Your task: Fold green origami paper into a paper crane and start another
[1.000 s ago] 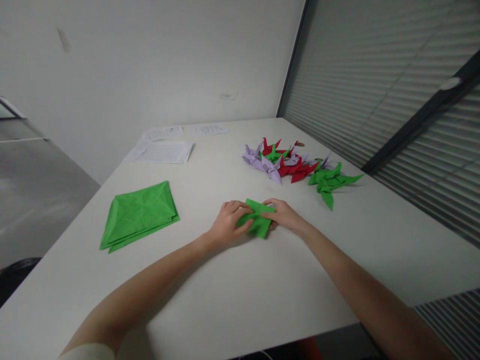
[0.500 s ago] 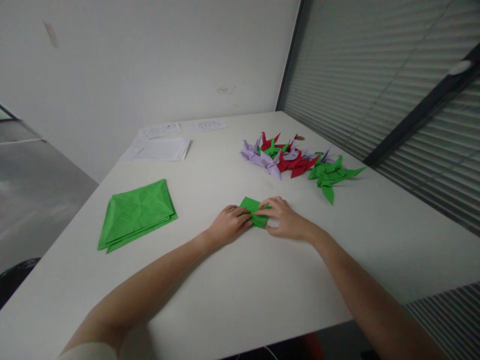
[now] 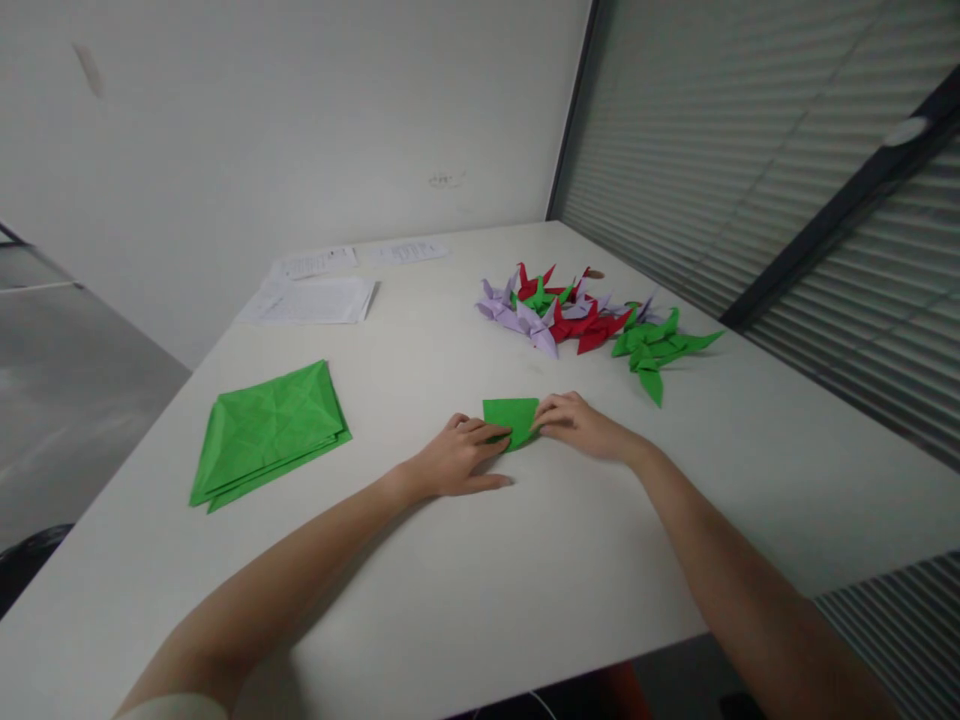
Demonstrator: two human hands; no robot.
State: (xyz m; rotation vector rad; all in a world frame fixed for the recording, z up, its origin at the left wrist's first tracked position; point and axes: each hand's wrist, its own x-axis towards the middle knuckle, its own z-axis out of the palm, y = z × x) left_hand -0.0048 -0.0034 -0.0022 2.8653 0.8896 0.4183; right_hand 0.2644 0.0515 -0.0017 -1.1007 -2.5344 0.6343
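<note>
A small folded green paper (image 3: 513,412) lies on the white table between my two hands. My left hand (image 3: 465,455) rests on its left part, fingers spread across the paper and the thumb stretched out on the table below it. At the paper's right edge, my right hand (image 3: 570,422) has its thumb and fingertips pinched together on the green paper. The fingertips hide part of the right edge.
To the left lies a stack of creased green sheets (image 3: 274,425). Folded paper cranes in purple, red and green (image 3: 577,325) are grouped at the back right. Printed papers (image 3: 322,298) lie at the back left, near the wall. Window blinds line the right side.
The small green paper has turned, its top edge now lying level. My left thumb has moved away from the fingers, and my right fingers have closed at the paper's right edge.
</note>
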